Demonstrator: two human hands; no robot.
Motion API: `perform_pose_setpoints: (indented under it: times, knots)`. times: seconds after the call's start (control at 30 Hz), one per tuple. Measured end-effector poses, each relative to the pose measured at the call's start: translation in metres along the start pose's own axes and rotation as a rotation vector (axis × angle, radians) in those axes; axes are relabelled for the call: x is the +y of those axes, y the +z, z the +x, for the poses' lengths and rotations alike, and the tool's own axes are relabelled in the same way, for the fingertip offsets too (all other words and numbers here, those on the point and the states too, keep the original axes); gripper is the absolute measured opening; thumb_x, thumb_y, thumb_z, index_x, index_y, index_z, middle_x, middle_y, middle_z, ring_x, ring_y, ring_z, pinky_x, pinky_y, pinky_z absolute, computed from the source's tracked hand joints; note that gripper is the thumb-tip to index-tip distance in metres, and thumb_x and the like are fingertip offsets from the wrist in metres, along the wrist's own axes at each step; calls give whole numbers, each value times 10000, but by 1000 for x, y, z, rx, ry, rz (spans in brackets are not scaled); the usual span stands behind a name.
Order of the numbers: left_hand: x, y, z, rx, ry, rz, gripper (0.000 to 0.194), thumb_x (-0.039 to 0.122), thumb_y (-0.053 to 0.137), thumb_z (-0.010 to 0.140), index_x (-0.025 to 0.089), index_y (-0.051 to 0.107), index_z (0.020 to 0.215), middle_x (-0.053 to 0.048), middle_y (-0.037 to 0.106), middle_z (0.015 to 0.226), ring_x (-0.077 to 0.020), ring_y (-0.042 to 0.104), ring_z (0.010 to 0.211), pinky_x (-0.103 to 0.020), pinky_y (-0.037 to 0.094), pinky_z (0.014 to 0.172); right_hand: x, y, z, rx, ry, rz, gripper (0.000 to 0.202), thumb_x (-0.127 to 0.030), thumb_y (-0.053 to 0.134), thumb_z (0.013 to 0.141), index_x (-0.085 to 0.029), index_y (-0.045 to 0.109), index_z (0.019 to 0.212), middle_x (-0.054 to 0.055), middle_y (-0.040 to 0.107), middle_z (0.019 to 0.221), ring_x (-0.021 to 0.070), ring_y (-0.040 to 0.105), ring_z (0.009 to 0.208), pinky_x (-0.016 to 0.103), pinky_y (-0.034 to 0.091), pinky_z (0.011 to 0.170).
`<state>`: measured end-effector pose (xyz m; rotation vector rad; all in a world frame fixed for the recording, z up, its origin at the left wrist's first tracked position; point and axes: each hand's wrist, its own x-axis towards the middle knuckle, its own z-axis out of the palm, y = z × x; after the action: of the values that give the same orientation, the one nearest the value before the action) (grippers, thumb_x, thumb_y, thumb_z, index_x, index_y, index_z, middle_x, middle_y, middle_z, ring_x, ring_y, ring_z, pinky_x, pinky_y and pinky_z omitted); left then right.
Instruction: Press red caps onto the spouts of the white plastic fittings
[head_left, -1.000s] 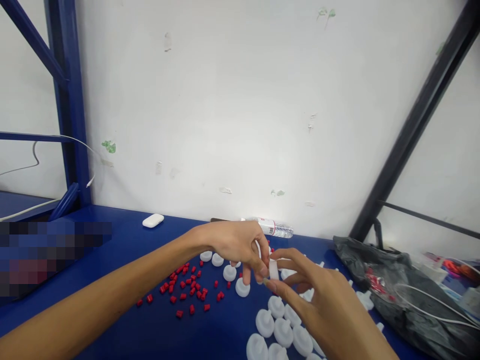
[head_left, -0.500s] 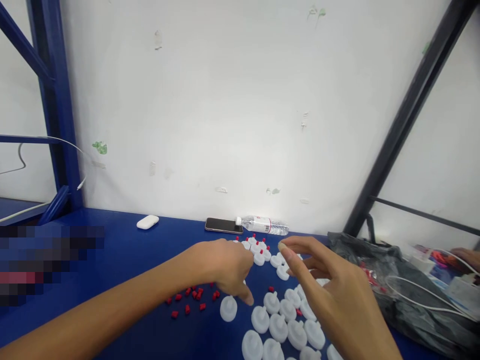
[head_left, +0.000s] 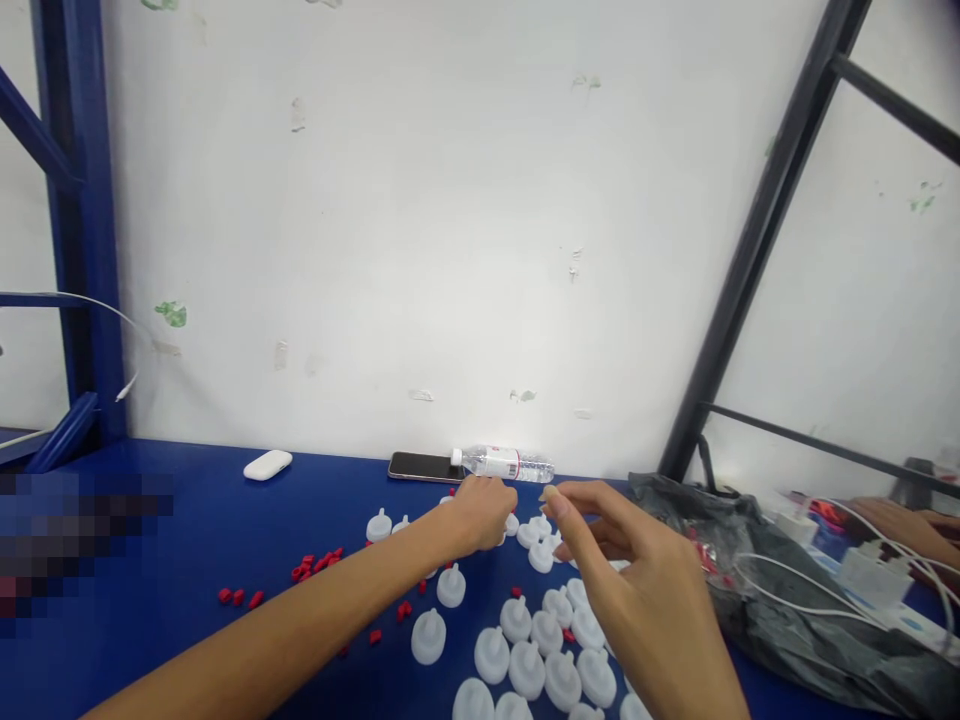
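My left hand (head_left: 480, 515) reaches across the blue table (head_left: 187, 520), its fingers curled down onto a small group of white caps (head_left: 534, 530) near the back; its palm is hidden. Held above a cluster of several white knobbed caps (head_left: 525, 655), my right hand (head_left: 630, 590) has its fingers spread and nothing in them. One white cap (head_left: 451, 587) stands alone beside my left forearm. Small red plugs (head_left: 315, 564) lie scattered to the left.
A phone (head_left: 421, 466) and a lying water bottle (head_left: 504, 463) rest against the wall, a white earbud case (head_left: 268, 464) to their left. A black plastic bag (head_left: 757, 600) with white cables lies at right. Another person's hand (head_left: 900, 525) shows at far right.
My hands, joined on a white piece a second ago, have parted. My left hand went down to the table, then forward to the far caps. My right hand has opened.
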<state>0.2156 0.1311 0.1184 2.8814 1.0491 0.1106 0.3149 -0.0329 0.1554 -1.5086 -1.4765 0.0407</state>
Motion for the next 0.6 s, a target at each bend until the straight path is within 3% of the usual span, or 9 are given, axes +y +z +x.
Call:
perform_pose_setpoints:
  times: [0.07, 0.17, 0.3, 0.43, 0.53, 0.6]
  knots:
    - [2, -5, -4, 21, -26, 3, 256, 355, 667, 977, 152, 671, 1133, -79, 691, 1154, -232, 674, 1040, -461, 563, 931, 2, 0, 1, 11, 7, -18, 341, -554, 564, 955, -297, 761, 1061, -7, 789, 846, 182, 740, 698, 255, 539, 571]
    - [5, -29, -19, 117, -25, -63, 215, 361, 655, 971, 150, 685, 1003, -65, 709, 1022, -221, 675, 957, -429, 553, 877, 3, 1, 2, 51, 38, -54, 358, -576, 538, 955, -307, 735, 1087, 11, 792, 1029, 209, 749, 863, 286, 571, 650]
    - [14, -69, -49, 249, 52, -283, 328, 449, 495, 1017, 189, 672, 923, -38, 721, 835, -173, 646, 708, -305, 481, 638, 4, 5, 3, 48, 115, -61, 507, -631, 525, 937, -355, 579, 1359, 42, 742, 1219, 262, 729, 1054, 360, 616, 733]
    - [25, -86, -78, 359, 125, -566, 404, 543, 461, 1011, 209, 645, 876, -1, 714, 806, -138, 600, 668, -258, 434, 579, 2, 3, 1, -21, 41, 31, 487, -588, 509, 970, -318, 601, 1364, 55, 765, 1034, 256, 752, 942, 342, 618, 727]
    - [34, -88, -92, 418, 168, -665, 405, 521, 486, 1006, 207, 581, 768, 26, 639, 701, -128, 522, 617, -270, 375, 556, -3, 2, -1, 37, -48, 93, 429, -530, 556, 964, -264, 678, 1278, 34, 748, 853, 230, 746, 816, 317, 611, 738]
    - [39, -87, -96, 414, 215, -642, 425, 468, 444, 1033, 204, 524, 711, 43, 554, 651, -118, 455, 593, -282, 336, 551, -7, 4, -2, 98, -49, 108, 406, -524, 603, 938, -282, 697, 1250, 18, 746, 856, 227, 745, 850, 307, 606, 764]
